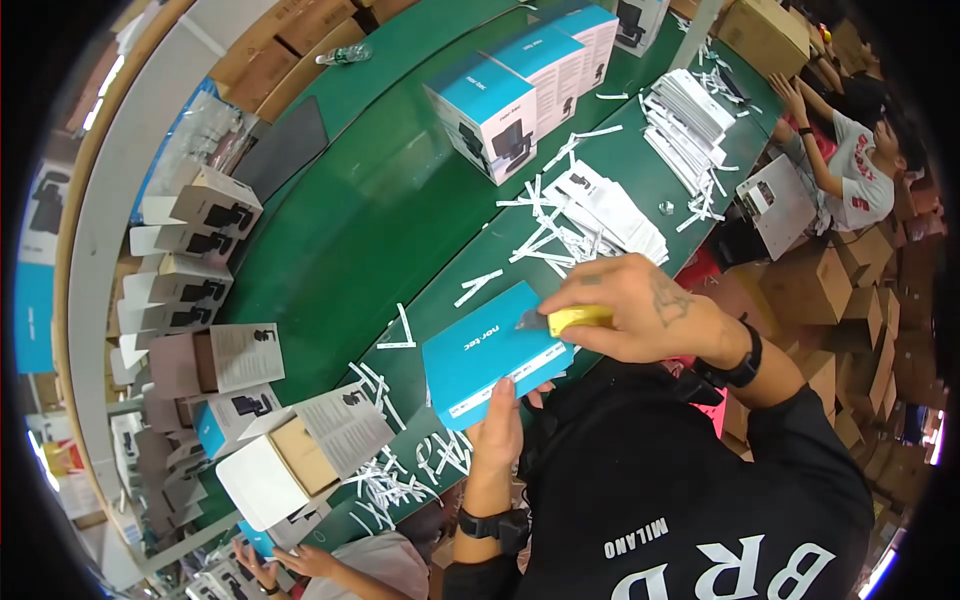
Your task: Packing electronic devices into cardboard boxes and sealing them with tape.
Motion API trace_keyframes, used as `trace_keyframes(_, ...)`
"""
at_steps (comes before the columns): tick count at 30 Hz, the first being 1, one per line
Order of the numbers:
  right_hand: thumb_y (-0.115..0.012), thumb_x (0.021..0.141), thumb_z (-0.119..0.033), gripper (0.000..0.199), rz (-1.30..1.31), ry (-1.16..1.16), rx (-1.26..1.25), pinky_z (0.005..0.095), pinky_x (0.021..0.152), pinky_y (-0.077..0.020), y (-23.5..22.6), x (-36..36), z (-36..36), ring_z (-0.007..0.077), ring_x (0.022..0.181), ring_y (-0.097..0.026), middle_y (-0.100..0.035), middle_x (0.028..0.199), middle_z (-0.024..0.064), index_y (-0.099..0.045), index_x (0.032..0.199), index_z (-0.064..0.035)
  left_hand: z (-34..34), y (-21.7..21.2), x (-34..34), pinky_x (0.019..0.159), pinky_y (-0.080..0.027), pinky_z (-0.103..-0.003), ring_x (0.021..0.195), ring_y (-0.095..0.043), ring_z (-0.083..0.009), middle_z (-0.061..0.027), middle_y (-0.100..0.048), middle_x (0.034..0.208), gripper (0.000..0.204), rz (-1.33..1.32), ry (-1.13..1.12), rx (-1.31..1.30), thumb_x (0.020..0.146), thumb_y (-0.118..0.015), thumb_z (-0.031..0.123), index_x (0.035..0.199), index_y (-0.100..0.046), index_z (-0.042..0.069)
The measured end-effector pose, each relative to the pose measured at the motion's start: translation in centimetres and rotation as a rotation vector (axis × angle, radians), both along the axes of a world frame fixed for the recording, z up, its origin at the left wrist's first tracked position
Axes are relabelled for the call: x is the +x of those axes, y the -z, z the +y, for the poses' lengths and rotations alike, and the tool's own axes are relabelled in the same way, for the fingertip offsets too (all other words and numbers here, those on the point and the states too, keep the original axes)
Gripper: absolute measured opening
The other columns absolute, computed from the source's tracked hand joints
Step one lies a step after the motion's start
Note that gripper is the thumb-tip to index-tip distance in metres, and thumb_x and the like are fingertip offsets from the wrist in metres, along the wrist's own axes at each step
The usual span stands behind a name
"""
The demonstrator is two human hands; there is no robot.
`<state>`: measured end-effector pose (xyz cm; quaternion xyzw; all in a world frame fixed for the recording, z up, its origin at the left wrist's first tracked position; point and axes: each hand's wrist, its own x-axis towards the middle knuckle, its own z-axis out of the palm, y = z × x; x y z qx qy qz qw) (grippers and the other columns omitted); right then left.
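A flat blue box (pixel 485 350) with white lettering is tilted in front of me, and a white label strip (pixel 508 380) runs along its near edge. My left hand (pixel 497 428) grips that near edge, its thumb on the strip and its other fingers mostly hidden underneath. Closed around a yellow cutter (pixel 580 320), my right hand (pixel 635 310) is over the box's right end. The cutter's dark grey tip points left over the blue face; whether it touches is unclear. Cut white strips (pixel 550 235) and a stack of white printed sheets (pixel 615 215) lie just beyond.
Blue-and-white cartons (pixel 520 90) stand on the green table (pixel 330 250). Another paper stack (pixel 690 130) lies at far right. Open boxes (pixel 305 450) line the left, with strips (pixel 385 490) nearby. A co-worker's hands (pixel 290 563) are at lower left; another person (pixel 850 165) sits at right.
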<state>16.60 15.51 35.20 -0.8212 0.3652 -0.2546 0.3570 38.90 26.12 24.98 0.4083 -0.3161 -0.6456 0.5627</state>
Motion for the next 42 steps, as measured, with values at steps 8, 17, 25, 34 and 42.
trace_keyframes(8,-0.079,0.084,-0.009,0.027,0.008,0.169,0.094,0.0355,0.065,-0.0549,0.5,-1.5,3.1,0.0313,0.076,-0.072,-0.072,0.089,0.0144,-0.074,0.109,0.0001,-1.3,0.7,-4.5,0.068,-0.052,-0.03,0.088,-0.068,-0.023,-0.0186,-0.07,0.111,0.044,-0.035,-0.11,-0.159,0.109,-0.051,0.036,0.13,-0.057,-0.002)
trace_keyframes(17,-0.078,0.085,-0.013,0.024,-0.05,0.344,0.206,0.036,0.067,-0.056,0.7,-0.5,4.0,0.0292,0.075,-0.072,-0.072,0.089,0.0134,-0.074,0.106,0.0002,-2.2,0.7,-4.8,0.076,-0.049,-0.03,0.086,-0.062,-0.0175,-0.0138,-0.069,0.106,0.047,-0.095,-0.096,-0.154,0.11,-0.047,0.04,0.127,-0.059,-0.002)
trace_keyframes(25,-0.081,0.086,-0.006,0.03,-0.345,0.383,0.133,0.0263,0.06,-0.0529,4.4,1.4,4.0,0.0182,0.074,-0.072,-0.071,0.087,0.012,-0.07,0.113,0.003,-2.3,1.1,-5.0,0.08,-0.05,-0.03,0.088,-0.062,-0.0165,-0.0117,-0.069,0.111,0.046,-0.113,-0.123,-0.139,0.111,-0.045,0.039,0.129,-0.059,-0.002)
trace_keyframes(34,-0.082,0.087,-0.009,0.018,-0.17,0.363,0.015,0.0272,0.054,-0.0515,3.5,1.2,1.9,0.0156,0.062,-0.069,-0.069,0.077,0.0085,-0.068,0.094,-0.0005,-2.3,0.8,-4.9,0.08,-0.053,-0.033,0.097,-0.064,-0.0182,-0.0116,-0.067,0.121,0.045,-0.213,-0.08,-0.213,0.111,-0.046,0.033,0.136,-0.056,-0.003)
trace_keyframes(42,-0.079,0.09,-0.011,0.018,-0.631,0.293,0.049,0.0257,0.048,-0.0453,2.8,-0.1,1.6,0.0115,0.056,-0.061,-0.067,0.076,0.0065,-0.063,0.086,-0.0032,-1.3,2.6,-3.2,0.086,-0.054,-0.035,0.098,-0.067,-0.0216,-0.0127,-0.07,0.119,0.033,-0.616,-0.02,-0.321,0.109,-0.048,0.018,0.131,-0.061,-0.004)
